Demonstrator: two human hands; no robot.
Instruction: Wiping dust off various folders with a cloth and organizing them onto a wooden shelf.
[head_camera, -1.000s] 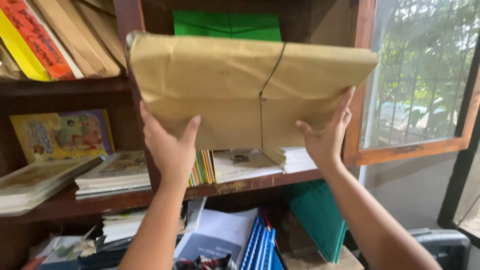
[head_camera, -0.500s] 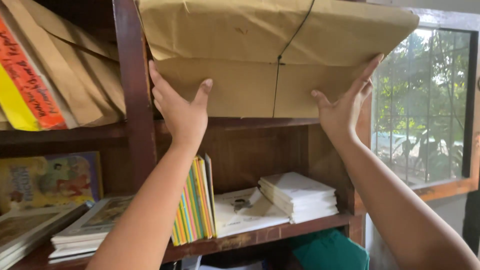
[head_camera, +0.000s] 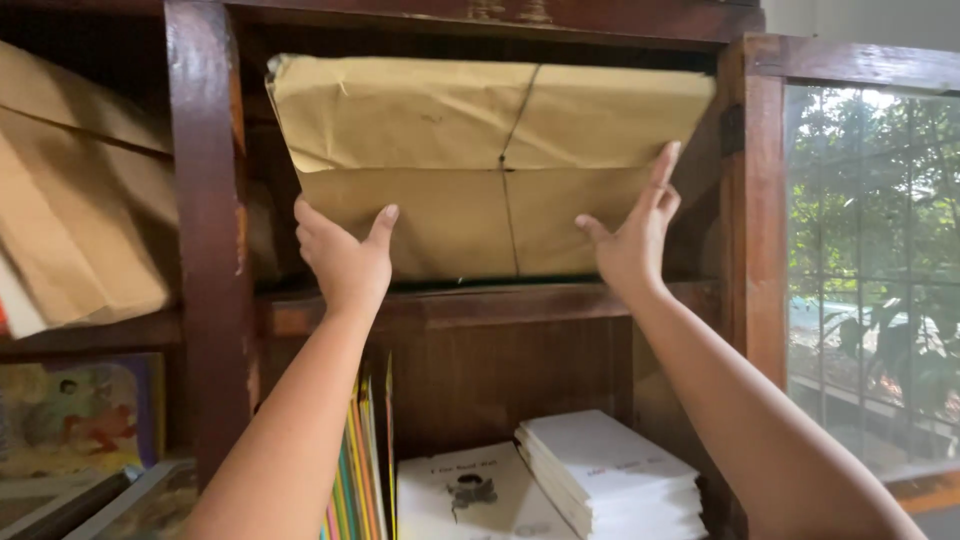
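Both hands flat and spread on the brown paper parcel (head_camera: 490, 165): left hand (head_camera: 345, 262) and right hand (head_camera: 635, 240), palms pressing, no pinching, parcel's bottom edge on the wooden shelf (head_camera: 480, 305).

Matt creased brown paper parcel (head_camera: 490, 160); worn dark wood shelf (head_camera: 480, 305); glossy window glass (head_camera: 870, 270)

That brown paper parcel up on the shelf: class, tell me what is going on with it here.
A person is handling a large brown paper parcel tied with string at a dark wooden bookshelf. The left hand and right hand press flat against its lower front face. The parcel sits tilted in the upper compartment, its bottom edge at the shelf board. Below lie a stack of white booklets and upright colourful thin books. Other brown paper packages fill the compartment to the left.
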